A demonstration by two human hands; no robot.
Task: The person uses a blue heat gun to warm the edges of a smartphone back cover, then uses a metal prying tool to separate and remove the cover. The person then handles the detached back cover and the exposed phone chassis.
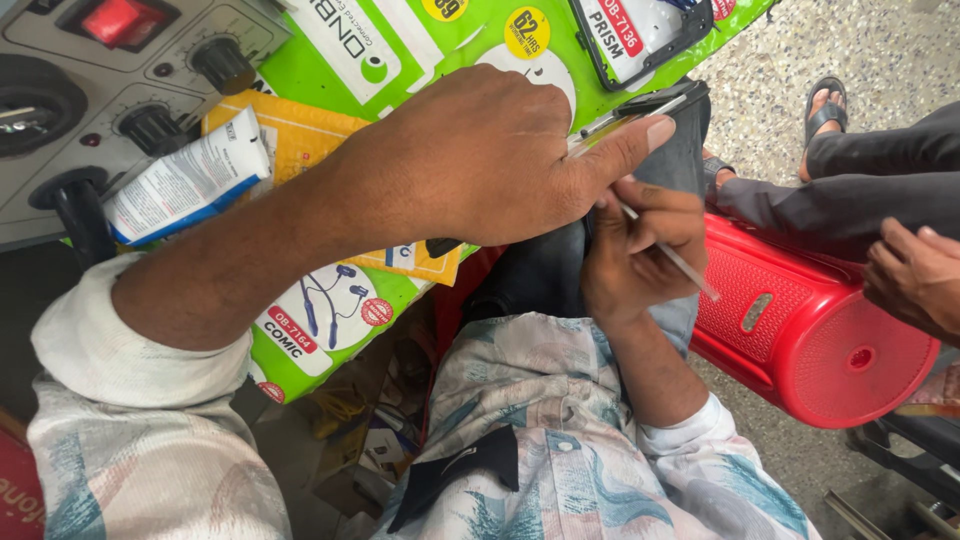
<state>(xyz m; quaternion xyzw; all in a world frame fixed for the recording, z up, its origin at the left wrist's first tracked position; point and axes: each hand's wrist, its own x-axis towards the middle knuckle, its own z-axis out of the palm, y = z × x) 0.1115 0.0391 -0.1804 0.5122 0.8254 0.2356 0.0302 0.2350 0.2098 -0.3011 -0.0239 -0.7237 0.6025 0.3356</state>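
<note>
My left hand [480,150] reaches in from the left and lies palm down over a dark flat phone-like device [655,105] resting on my knee. The thumb stretches along the device's edge and the fingers are hidden under the hand. Just below it my right hand [640,250] pinches a thin metal tool [685,268]. The tool's upper tip points at the device under my left thumb and its free end sticks out to the lower right.
A grey electrical unit [60,60] with a red switch and black knobs stands at upper left. A white tube [190,180] and a yellow packet [300,130] lie on green packaging [400,50]. A red plastic stool [810,330] is at right, beside another person's hand [915,275] and sandalled foot [825,105].
</note>
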